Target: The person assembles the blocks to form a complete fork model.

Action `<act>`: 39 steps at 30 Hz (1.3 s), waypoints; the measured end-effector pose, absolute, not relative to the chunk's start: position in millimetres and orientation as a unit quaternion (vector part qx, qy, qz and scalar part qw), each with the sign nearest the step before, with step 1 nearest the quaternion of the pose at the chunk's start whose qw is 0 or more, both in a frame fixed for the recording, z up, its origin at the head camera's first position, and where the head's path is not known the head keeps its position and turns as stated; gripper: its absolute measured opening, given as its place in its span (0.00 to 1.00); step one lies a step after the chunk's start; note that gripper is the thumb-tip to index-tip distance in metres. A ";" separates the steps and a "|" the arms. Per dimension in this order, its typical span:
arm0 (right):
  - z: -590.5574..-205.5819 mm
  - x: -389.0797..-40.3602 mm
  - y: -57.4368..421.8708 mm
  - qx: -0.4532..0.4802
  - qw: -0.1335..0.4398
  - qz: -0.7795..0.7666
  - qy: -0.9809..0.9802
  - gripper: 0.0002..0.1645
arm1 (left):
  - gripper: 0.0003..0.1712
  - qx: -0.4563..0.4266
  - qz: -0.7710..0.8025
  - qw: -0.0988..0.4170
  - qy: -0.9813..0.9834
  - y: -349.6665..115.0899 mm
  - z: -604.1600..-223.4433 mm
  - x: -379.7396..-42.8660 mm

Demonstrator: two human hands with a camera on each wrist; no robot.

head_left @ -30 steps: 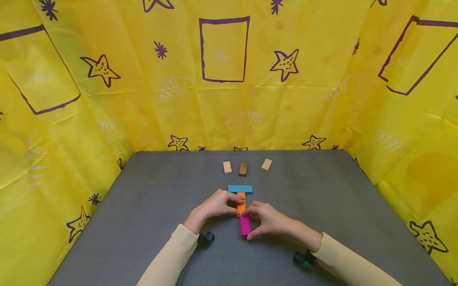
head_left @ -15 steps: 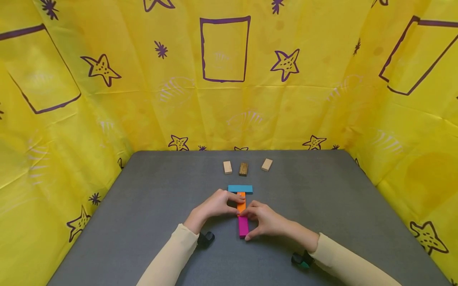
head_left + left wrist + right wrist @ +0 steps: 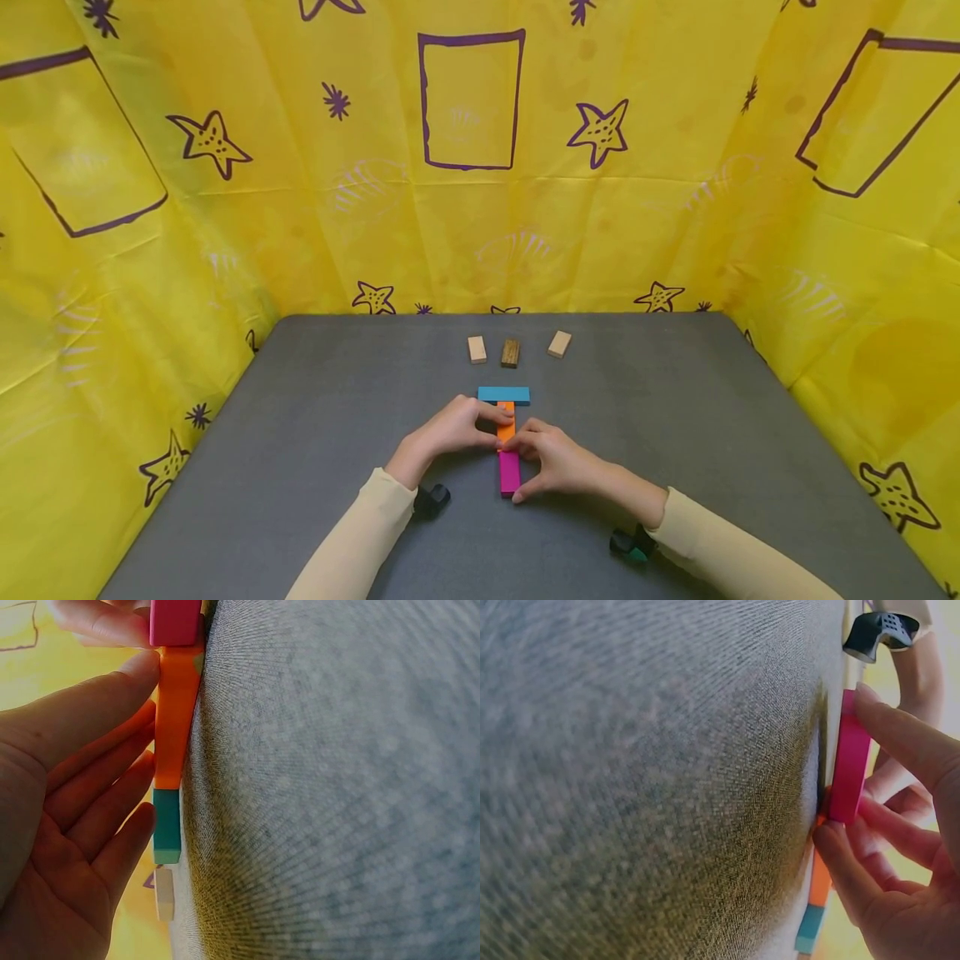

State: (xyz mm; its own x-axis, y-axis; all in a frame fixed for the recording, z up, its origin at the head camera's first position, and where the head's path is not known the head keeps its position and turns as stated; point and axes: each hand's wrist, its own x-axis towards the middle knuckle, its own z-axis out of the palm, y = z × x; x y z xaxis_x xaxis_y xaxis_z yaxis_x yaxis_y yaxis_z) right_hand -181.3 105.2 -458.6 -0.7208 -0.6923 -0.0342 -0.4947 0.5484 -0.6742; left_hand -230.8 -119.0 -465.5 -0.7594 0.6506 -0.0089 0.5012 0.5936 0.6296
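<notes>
a magenta block (image 3: 510,475) lies lengthwise on the grey tabletop (image 3: 337,375), its far end appearing to meet the near end of an orange block (image 3: 506,436). the person's right hand (image 3: 561,460) holds the magenta block endwise, the thumb at its near end and a fingertip at its far end, beside the join. the person's left hand (image 3: 453,425) reaches in from the left and rests on the orange block, its fingers fairly straight and moderately spread, the thumb near the join and the other fingertips further along; how firmly they press, the views cannot tell. beyond the orange block a blue block (image 3: 503,396) lies crosswise against its far end, so that the three form a long-stemmed t. farther back, apart from one another, lie a pale wooden block (image 3: 477,350), a dark brown wooden block (image 3: 511,353) and a second pale block (image 3: 559,344), the last turned at a slant. cream sleeves (image 3: 360,529) cover both forearms, and yellow cloth (image 3: 300,208) printed with purple starfish hangs around the tabletop.
</notes>
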 end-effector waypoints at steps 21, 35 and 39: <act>-465.0 -180.5 100.3 -0.355 0.123 -0.311 0.873 0.37 | 0.25 0.325 0.311 0.115 0.886 -119.1 -466.9 -230.0; -466.4 -180.4 100.0 -0.366 0.102 -0.302 0.874 0.37 | 0.24 0.328 0.312 0.113 0.885 -119.1 -466.0 -229.9; -466.8 -180.1 99.4 -0.366 0.099 -0.305 0.874 0.37 | 0.24 0.328 0.313 0.112 0.885 -119.3 -465.2 -229.9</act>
